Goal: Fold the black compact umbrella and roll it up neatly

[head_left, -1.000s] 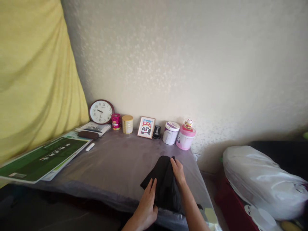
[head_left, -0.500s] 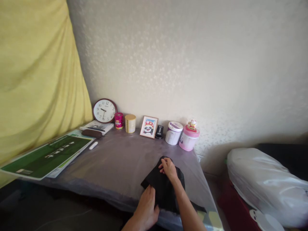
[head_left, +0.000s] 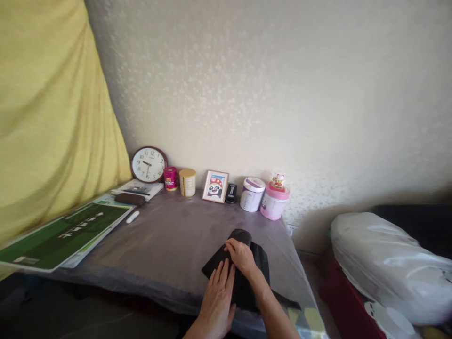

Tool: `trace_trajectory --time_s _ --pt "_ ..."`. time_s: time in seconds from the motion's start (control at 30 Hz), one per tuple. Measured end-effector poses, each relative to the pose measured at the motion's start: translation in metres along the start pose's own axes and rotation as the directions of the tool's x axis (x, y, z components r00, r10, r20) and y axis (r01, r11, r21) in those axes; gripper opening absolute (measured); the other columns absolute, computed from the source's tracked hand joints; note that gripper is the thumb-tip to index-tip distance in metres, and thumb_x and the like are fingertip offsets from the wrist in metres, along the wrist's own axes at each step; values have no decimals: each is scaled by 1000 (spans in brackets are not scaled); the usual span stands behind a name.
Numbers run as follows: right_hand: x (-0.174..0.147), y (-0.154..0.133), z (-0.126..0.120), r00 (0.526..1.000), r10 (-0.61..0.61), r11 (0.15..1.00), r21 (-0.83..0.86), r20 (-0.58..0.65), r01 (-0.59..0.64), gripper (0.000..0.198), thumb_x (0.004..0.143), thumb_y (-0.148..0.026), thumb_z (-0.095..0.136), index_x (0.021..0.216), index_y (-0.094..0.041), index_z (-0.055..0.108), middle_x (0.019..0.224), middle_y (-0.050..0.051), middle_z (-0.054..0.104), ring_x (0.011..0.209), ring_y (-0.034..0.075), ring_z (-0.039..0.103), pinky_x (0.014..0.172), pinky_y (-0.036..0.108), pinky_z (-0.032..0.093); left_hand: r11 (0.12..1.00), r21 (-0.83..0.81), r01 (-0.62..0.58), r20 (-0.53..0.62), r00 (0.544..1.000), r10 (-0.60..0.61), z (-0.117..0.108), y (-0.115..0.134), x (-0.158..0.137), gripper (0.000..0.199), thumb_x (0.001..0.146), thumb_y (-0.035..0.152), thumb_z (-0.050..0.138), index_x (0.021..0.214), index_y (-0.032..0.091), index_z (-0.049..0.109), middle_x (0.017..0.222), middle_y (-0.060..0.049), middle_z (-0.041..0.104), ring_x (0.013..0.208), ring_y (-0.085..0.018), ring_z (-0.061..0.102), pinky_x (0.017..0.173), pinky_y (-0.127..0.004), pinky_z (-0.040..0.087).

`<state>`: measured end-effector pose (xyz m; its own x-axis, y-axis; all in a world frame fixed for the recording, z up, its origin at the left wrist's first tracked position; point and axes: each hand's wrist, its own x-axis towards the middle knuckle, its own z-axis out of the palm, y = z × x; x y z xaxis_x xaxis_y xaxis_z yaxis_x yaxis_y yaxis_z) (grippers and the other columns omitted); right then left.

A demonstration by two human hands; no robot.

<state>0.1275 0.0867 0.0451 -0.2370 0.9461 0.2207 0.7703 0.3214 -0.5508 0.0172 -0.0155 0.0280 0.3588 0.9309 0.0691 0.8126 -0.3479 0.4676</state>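
Note:
A black cloth-like item, partly folded, lies near the front right of the table, with a narrow strip of it trailing to the right. My left hand rests on it with straight fingers, palm down. Just beyond, my right hand has its fingers curled onto the upper part of the black cloth, gripping it. My forearms hide some of the cloth, so its exact kind is unclear.
Along the wall stand a round clock, a pink tin, a yellow-lidded canister, a panda picture frame, a stapler-like black object and two tubs. A green board lies left; a plastic-wrapped bundle sits right.
My left hand has gone from fingers tucked at the cloth's edge to lying flat on top. My right hand has moved slightly toward me and curled further. The view has shifted slightly.

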Motion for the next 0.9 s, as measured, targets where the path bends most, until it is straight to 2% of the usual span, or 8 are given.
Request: trace_trajectory --time_s 0.07,0.2,0.33,0.53,0.67,0.73,0.83,0.9 --pt "-10 -2 -4 995 -99 995 31 -3 99 26 88 -26 42 93 -25 67 79 0 71 79 15 63 72 23 43 998 -48 47 58 997 -44 5 -3 3 87 59 10 48 140 11 18 150 -10 12 137 -28 13 111 -45 19" --pt "-29 0 -10 955 -297 949 110 -6 296 28 90 -32 41 92 -25 69 89 1 71 93 16 59 86 28 42 988 -150 33 43 999 -26 15 -9 4 85 58 8 45 139 7 18 150 -12 11 137 -27 11 113 -42 15" --pt "-24 20 -6 951 -309 948 68 -16 310 29 90 -30 41 93 -24 69 98 4 70 110 20 53 104 43 27 981 -176 84 72 995 -72 17 -8 4 88 56 5 45 140 9 15 150 -11 6 138 -28 7 113 -43 13" --pt "19 48 7 982 -166 986 -5 -90 166 28 88 -26 42 86 -25 70 99 3 70 115 20 50 105 47 20 975 -157 158 170 977 -131 12 -6 5 100 49 3 48 141 13 9 150 -10 -1 138 -30 6 112 -42 13" --pt "41 61 4 986 2 1000 14 -167 1 26 85 -26 43 92 -23 68 105 4 68 110 17 54 100 34 31 974 -147 173 131 979 -155 17 -8 5 101 48 1 48 141 15 9 150 -10 0 138 -28 5 112 -40 12" --pt "40 70 -5 963 135 991 29 -233 -132 29 85 -28 41 97 -20 66 105 7 68 102 18 58 95 31 36 973 -159 167 107 983 -151 19 -10 4 100 50 1 47 141 15 9 151 -10 2 138 -26 6 112 -39 13" --pt "19 92 -24 905 278 958 28 -322 -284 36 85 -29 34 102 -15 62 105 14 66 96 22 61 88 34 40 972 -196 131 71 990 -119 21 -14 1 97 53 1 45 141 15 7 151 -10 5 138 -23 8 111 -36 16" --pt "-5 109 -34 839 381 917 43 -388 -396 37 85 -32 33 98 -14 62 98 16 67 89 23 63 81 34 43 966 -234 114 50 993 -105 20 -16 1 95 55 1 43 141 16 7 151 -9 8 138 -21 9 111 -34 17"
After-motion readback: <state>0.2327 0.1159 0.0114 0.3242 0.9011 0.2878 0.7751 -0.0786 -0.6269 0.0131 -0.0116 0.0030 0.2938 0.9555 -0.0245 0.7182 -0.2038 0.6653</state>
